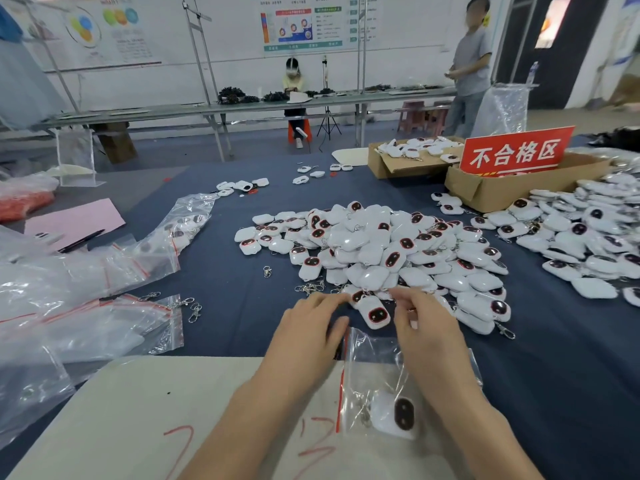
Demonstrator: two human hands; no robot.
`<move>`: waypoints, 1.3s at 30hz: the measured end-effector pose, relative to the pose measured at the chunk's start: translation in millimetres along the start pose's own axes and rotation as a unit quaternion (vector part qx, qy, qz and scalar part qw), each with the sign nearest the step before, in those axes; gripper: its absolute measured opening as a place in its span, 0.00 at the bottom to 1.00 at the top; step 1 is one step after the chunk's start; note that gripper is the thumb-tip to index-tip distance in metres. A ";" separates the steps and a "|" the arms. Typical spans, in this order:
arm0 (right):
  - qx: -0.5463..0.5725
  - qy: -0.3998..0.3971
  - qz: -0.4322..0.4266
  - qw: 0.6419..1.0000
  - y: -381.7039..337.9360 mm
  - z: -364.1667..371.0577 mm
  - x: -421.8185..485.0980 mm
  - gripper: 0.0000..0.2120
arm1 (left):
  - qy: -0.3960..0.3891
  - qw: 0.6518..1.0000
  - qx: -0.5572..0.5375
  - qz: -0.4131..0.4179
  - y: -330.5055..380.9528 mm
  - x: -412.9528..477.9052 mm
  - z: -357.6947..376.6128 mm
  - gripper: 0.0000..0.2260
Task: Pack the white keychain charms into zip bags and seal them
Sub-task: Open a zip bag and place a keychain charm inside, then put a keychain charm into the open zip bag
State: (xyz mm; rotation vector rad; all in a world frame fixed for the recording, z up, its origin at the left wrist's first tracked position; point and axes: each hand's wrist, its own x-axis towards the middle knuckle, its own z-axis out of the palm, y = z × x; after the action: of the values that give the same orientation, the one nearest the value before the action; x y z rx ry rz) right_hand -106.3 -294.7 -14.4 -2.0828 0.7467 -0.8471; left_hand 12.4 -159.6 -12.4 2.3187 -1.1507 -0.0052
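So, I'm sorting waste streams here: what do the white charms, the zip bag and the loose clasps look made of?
The charm looks like hard glossy plastic: white shell with sharp highlights. The zip bag is thin clear plastic film, crinkled and glinting, with a red seal strip. The clasps look like silvery metal, thin and shiny.

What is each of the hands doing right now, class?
Left hand: open, fingers straight beside a charm.
Right hand: fingers curled; what it holds cannot be told.

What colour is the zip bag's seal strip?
Red; the seal strip shows best in the head view.
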 end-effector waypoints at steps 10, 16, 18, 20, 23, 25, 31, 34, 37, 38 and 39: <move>-0.101 -0.073 -0.031 0.992 1.2 2.7 0.6 0.16 | -0.073 0.991 -0.098 -0.062 14.5 32.6 12.0 0.14; -0.009 -0.083 -0.047 0.995 1.4 3.8 4.8 0.17 | 0.028 0.902 -0.418 -0.107 10.2 15.0 -1.3 0.14; 0.079 -0.101 -0.046 0.991 -3.7 5.1 4.2 0.10 | 0.034 0.834 -0.535 -0.130 13.4 6.6 -4.9 0.13; 0.170 -0.127 -0.051 0.976 -12.6 9.2 -0.7 0.07 | 0.039 0.803 -0.579 -0.135 15.9 -2.2 -3.9 0.11; 0.223 -0.120 -0.054 0.966 -16.9 15.8 -4.5 0.08 | 0.054 0.845 -0.520 -0.113 12.4 -11.2 -3.9 0.08; 0.251 -0.114 -0.042 0.961 -16.3 17.7 -3.7 0.06 | 0.061 0.874 -0.474 -0.084 8.0 -14.5 -5.4 0.04; 0.249 -0.163 -0.032 0.954 -18.7 18.7 -3.6 0.18 | 0.104 0.890 -0.439 -0.069 7.0 -25.5 -1.6 0.07; 0.229 -0.178 -0.030 0.956 -16.7 20.5 -3.8 0.18 | 0.112 0.888 -0.444 -0.040 6.4 -26.6 -3.0 0.06; 0.237 -0.182 -0.035 0.954 -17.9 20.6 -5.0 0.17 | 0.110 0.891 -0.439 -0.047 6.1 -27.4 -2.3 0.06; 0.247 -0.182 -0.034 0.951 -18.5 20.1 -5.0 0.17 | 0.108 0.894 -0.432 -0.046 5.1 -27.7 -1.1 0.06; 0.255 -0.181 -0.034 0.949 -18.8 19.8 -4.7 0.17 | 0.109 0.899 -0.422 -0.046 5.2 -27.9 -0.7 0.06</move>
State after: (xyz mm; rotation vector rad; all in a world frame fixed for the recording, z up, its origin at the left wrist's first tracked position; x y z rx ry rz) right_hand -90.0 -272.7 -10.6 -1.7279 0.2232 -0.5876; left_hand -9.0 -141.2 -15.8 1.5392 -0.7117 -0.2301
